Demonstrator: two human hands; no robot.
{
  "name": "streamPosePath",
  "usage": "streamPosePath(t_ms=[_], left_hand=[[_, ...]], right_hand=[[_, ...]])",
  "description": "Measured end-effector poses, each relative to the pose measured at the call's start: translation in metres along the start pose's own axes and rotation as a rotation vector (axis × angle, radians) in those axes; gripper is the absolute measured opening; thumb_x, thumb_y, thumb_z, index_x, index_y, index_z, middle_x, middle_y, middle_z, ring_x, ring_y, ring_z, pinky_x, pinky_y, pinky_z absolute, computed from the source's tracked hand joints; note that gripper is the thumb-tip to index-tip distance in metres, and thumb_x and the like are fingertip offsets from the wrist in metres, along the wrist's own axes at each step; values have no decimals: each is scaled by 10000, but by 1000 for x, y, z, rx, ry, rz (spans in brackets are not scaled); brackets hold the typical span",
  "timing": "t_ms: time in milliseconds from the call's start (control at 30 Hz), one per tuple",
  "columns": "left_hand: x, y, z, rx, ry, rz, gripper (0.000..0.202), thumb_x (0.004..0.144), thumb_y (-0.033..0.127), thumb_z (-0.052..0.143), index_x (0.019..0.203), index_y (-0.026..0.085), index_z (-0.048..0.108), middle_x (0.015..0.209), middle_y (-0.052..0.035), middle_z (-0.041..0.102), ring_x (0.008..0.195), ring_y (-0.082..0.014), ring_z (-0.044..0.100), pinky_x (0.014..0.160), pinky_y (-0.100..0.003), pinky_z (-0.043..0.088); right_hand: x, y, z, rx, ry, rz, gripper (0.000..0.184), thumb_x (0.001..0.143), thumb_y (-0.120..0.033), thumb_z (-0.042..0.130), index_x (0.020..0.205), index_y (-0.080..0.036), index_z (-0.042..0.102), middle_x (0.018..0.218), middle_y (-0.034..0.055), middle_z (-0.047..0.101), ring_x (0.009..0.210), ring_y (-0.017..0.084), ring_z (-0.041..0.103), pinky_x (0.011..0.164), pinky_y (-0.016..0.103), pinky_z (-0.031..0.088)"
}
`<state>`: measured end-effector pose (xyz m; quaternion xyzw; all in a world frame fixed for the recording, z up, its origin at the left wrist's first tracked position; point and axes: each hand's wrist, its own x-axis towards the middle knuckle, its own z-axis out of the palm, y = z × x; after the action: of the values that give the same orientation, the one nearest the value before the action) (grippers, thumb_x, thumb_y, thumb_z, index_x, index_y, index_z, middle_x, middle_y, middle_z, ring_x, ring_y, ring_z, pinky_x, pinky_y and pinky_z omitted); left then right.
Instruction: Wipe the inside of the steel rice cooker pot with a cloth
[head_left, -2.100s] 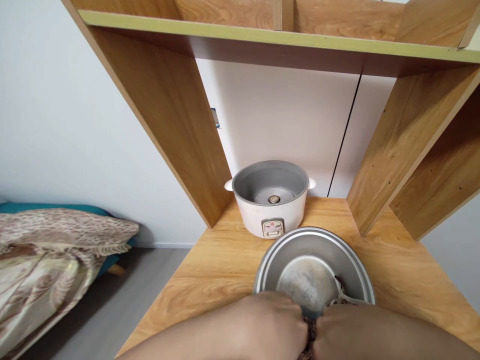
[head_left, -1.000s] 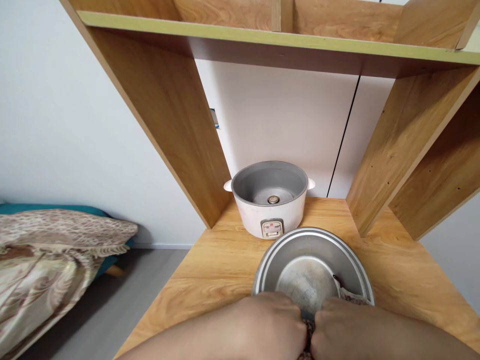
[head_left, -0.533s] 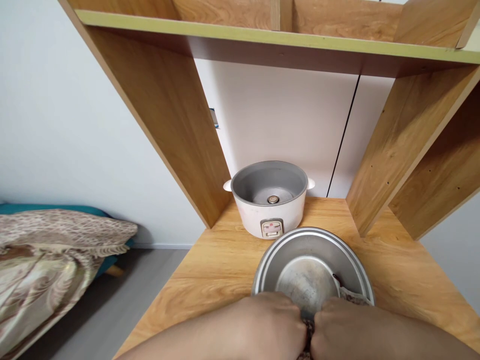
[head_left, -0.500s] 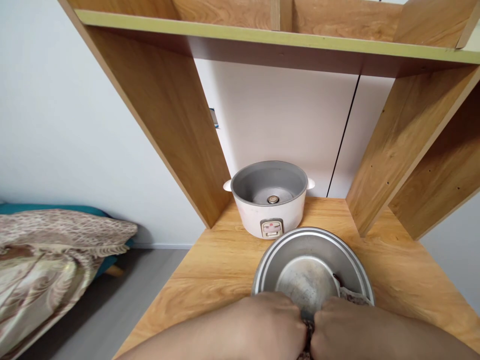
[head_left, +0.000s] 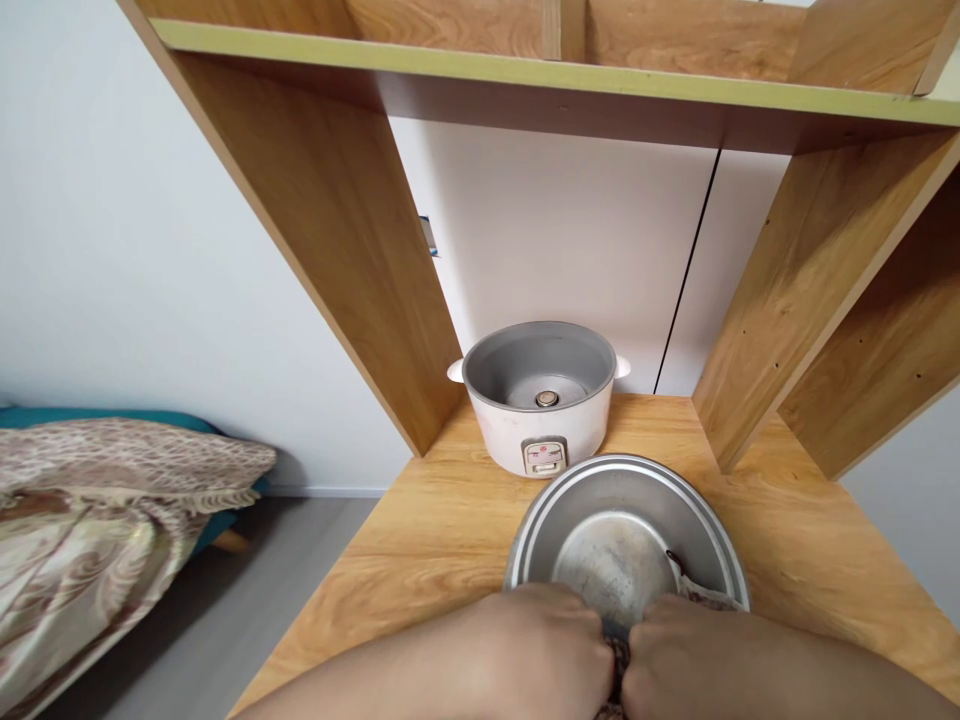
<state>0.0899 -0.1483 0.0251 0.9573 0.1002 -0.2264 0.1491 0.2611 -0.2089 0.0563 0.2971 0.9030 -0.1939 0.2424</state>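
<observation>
Both fists are together over the near side of a round metal pot, which stands on the wooden desktop with its inside facing up. My left hand is closed on a brown-and-white patterned cloth. Its bunched part shows in the narrow gap between the fists. Closed on the same cloth is my right hand, with a loose end spread against the pot's right inner wall. My fingertips are hidden under the hands. Behind the pot sits a white rice cooker body, lidless, its grey inside and round centre sensor showing.
A wooden shelf unit rises from the desk, with upright panels left and right and a shelf across the top. At far left, a patterned blanket lies on a teal-covered bed above the grey floor.
</observation>
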Motion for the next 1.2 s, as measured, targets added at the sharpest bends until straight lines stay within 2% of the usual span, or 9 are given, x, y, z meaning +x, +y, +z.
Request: streamPosePath(t_ms=[100, 267, 400, 533, 633, 767, 967, 1033, 1200], left_hand=[[-1, 0, 0, -1, 13, 9, 320, 906, 455, 715, 715, 220, 819, 465, -20, 582, 385, -186, 342, 496, -386, 334], [0, 0, 2, -17, 41, 21, 365, 894, 445, 749, 611, 213, 743, 410, 4, 504, 358, -149, 215, 462, -371, 295], [1, -2, 2, -13, 18, 30, 339, 890, 440, 755, 634, 218, 770, 418, -8, 529, 354, -170, 297, 473, -377, 329], [1, -4, 6, 6, 46, 34, 295, 873, 454, 766, 696, 222, 813, 479, -28, 613, 387, -193, 422, 501, -378, 376], [0, -4, 7, 13, 70, 29, 285, 870, 443, 762, 692, 224, 808, 492, -32, 627, 395, -191, 443, 504, -373, 379], [1, -4, 7, -32, 69, 37, 319, 866, 434, 777, 626, 224, 762, 435, -13, 556, 360, -172, 359, 471, -369, 342], [1, -4, 8, -21, 63, 16, 311, 829, 416, 808, 602, 218, 732, 410, 8, 508, 339, -143, 248, 445, -359, 313], [0, -2, 5, -11, 21, -6, 284, 844, 433, 792, 662, 215, 779, 445, -4, 558, 349, -155, 291, 449, -361, 329], [-2, 5, -12, 47, -137, -33, 280, 896, 412, 738, 913, 178, 891, 615, -72, 730, 452, -211, 522, 524, -374, 406]], right_hand=[[-2, -1, 1, -43, 48, 10, 316, 1047, -345, 687, 841, -147, 823, 756, 32, 801, 457, 138, 354, 457, 341, 310], [-3, -2, 1, -19, 78, 5, 359, 1041, -373, 707, 762, -154, 765, 708, 10, 767, 433, 119, 303, 451, 335, 298], [-3, -3, 0, -48, 65, 8, 350, 1029, -341, 716, 735, -155, 745, 715, 10, 775, 425, 113, 252, 438, 325, 284], [-3, -2, -1, -16, 24, 29, 306, 1041, -318, 679, 828, -139, 806, 802, 51, 823, 453, 131, 296, 438, 315, 293], [0, 2, 3, 43, -41, 39, 350, 1072, -347, 624, 947, -109, 848, 903, 94, 856, 457, 130, 309, 437, 309, 301], [4, 6, 11, 90, -33, 41, 434, 1093, -417, 590, 997, -93, 862, 956, 127, 867, 463, 123, 304, 452, 311, 297], [0, 4, 7, 117, -23, 23, 404, 1081, -382, 605, 1030, -81, 868, 986, 135, 868, 490, 132, 344, 472, 319, 309], [-1, 4, 4, 130, -21, 33, 409, 1080, -392, 611, 1032, -82, 872, 984, 134, 869, 484, 132, 345, 467, 318, 312], [2, 4, 0, 75, -54, 27, 414, 1081, -379, 603, 1017, -68, 869, 979, 142, 868, 492, 142, 354, 463, 328, 316]])
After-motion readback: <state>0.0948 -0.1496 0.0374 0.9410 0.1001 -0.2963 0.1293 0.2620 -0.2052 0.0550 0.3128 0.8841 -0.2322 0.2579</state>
